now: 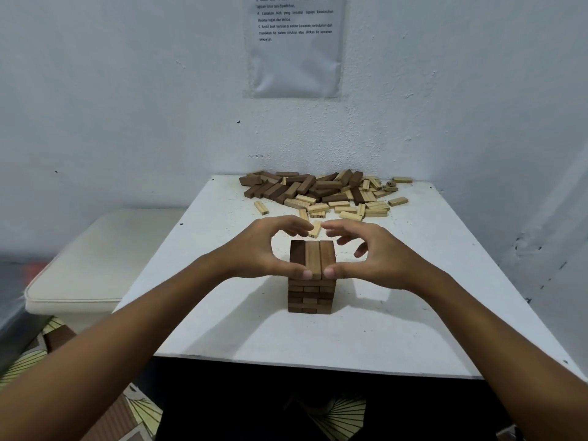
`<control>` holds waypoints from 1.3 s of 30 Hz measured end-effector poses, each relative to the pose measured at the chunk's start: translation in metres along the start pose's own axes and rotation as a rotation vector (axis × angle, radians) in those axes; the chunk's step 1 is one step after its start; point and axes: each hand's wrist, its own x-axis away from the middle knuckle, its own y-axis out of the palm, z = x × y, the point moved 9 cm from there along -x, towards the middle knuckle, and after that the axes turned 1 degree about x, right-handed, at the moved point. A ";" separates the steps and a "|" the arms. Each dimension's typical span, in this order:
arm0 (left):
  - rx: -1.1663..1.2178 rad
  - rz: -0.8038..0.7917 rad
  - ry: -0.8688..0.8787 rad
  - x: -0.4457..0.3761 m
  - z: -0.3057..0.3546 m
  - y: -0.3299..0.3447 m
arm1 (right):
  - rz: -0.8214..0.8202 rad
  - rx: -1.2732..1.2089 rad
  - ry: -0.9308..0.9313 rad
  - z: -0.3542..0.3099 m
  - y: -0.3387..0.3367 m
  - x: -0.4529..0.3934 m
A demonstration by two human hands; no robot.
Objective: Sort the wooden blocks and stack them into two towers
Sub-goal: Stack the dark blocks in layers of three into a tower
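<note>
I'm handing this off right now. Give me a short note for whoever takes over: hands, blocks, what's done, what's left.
Left hand: thumb on the near edge of the dark tower's top layer, fingers arched above it, holding nothing.
Right hand: mirrors it, thumb on the same edge.
Dark tower stands mid-table, several layers, three blocks on top.
Mixed pile of dark and light blocks lies at the far edge.
Done: part of the dark tower.
Left: remaining dark blocks, the whole light tower.

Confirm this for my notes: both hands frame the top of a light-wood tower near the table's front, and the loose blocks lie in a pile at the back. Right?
Not quite. The head view shows the tower is dark wood, not light. Otherwise correct: the left hand and right hand frame its top, and the loose blocks lie piled at the back of the table.
</note>
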 end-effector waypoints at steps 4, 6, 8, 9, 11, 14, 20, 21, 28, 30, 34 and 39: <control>0.030 0.017 -0.026 0.002 -0.006 -0.006 | 0.029 -0.038 0.006 0.000 -0.005 0.001; 0.046 0.022 -0.038 0.005 -0.011 -0.007 | 0.034 -0.051 0.016 0.003 -0.005 0.002; 0.056 0.033 -0.044 0.010 -0.018 -0.007 | 0.024 -0.065 0.031 0.009 -0.004 0.005; 0.062 0.039 -0.051 0.013 -0.022 -0.006 | 0.009 -0.070 0.042 0.013 -0.003 0.007; 0.071 0.043 -0.076 0.020 -0.033 -0.002 | -0.027 -0.066 0.071 0.022 0.003 0.012; 0.065 0.013 -0.145 0.031 -0.052 0.013 | -0.051 -0.035 0.140 0.043 0.016 0.020; 0.096 -0.001 -0.174 0.035 -0.072 0.049 | -0.047 -0.050 0.197 0.059 0.048 0.027; 0.102 0.005 -0.173 0.033 -0.071 0.051 | -0.040 -0.054 0.194 0.058 0.051 0.027; 0.119 0.027 -0.153 0.029 -0.064 0.052 | -0.002 -0.044 0.168 0.053 0.057 0.024; 0.143 0.026 -0.157 0.031 -0.063 0.052 | 0.001 -0.047 0.173 0.054 0.057 0.024; 0.157 0.041 -0.168 0.032 -0.063 0.052 | 0.007 -0.058 0.180 0.055 0.058 0.024; 0.153 0.058 -0.178 0.032 -0.066 0.051 | 0.005 -0.074 0.181 0.051 0.057 0.023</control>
